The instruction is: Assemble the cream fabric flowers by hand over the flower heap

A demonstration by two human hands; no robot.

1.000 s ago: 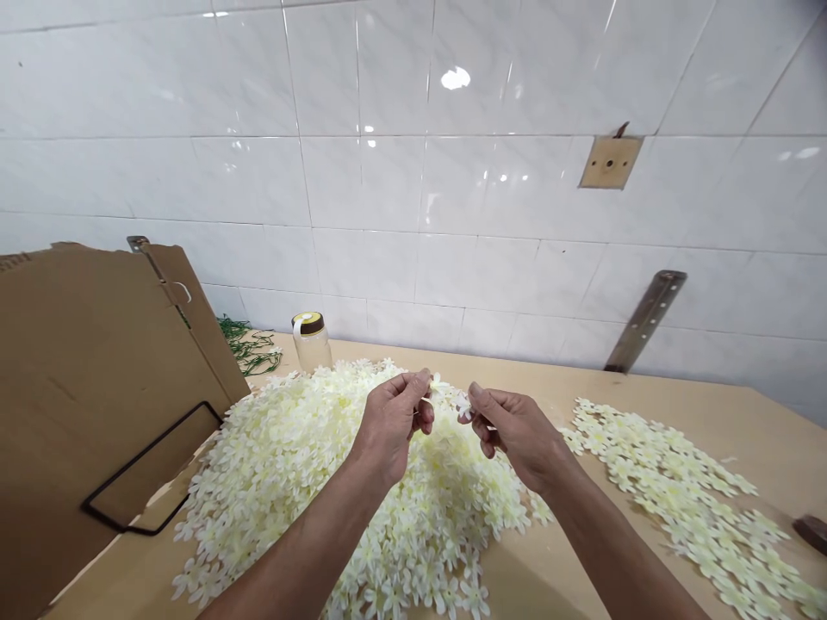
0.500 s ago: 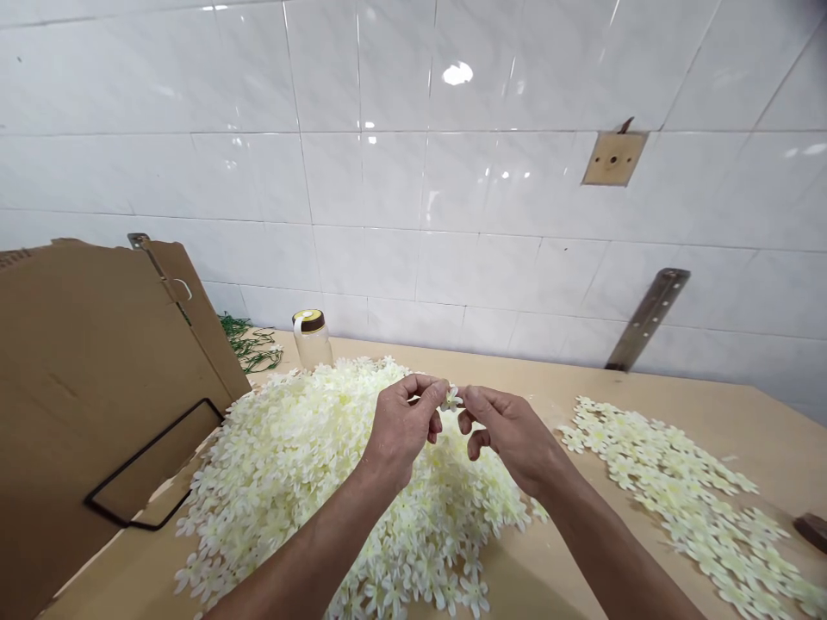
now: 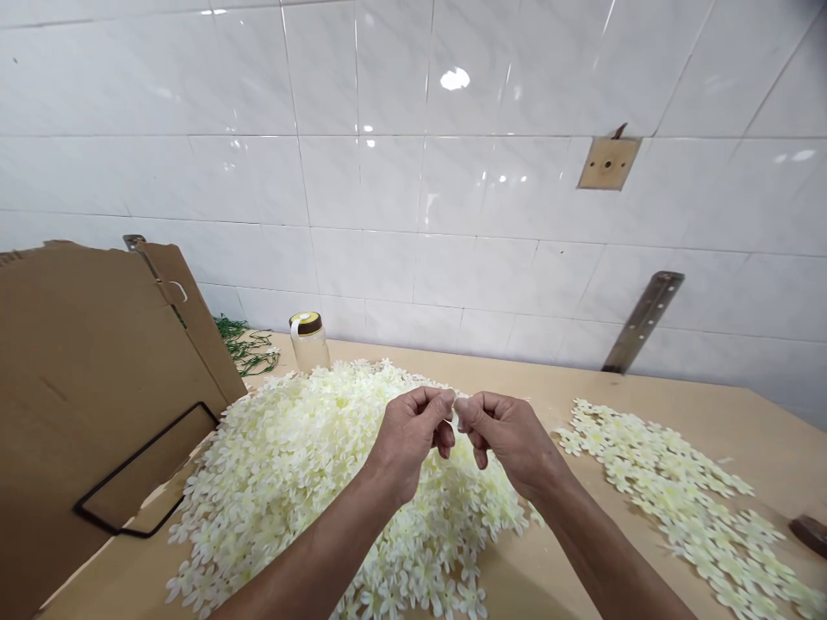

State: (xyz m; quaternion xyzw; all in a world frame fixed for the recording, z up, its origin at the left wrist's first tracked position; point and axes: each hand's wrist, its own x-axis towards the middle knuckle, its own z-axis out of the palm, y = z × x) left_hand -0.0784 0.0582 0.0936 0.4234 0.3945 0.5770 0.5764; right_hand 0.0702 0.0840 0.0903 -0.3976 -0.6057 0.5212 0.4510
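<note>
Above a big heap of white-and-pale-yellow artificial flowers [image 3: 303, 465], my two hands meet with their fingertips almost touching. Thumb and forefinger of my left hand [image 3: 410, 435] are pinched together. My right hand [image 3: 510, 439] makes a matching pinch right beside it. Between the fingertips a small pale bit of an artificial flower [image 3: 455, 418] shows; the fingers hide most of it.
On the right of the table lies a flat spread of flowers [image 3: 672, 491], with a dark brown object [image 3: 809, 534] at the edge. A lidded jar [image 3: 310, 344], green stems [image 3: 249, 344], a cardboard box [image 3: 96, 370] and a black wire frame [image 3: 139, 456] are left. A metal bracket [image 3: 643, 323] stands by the wall.
My right hand has moved left toward my left hand, and its fingers have curled in more. The flower that showed between the fingertips is now mostly covered. The view shifted slightly.
</note>
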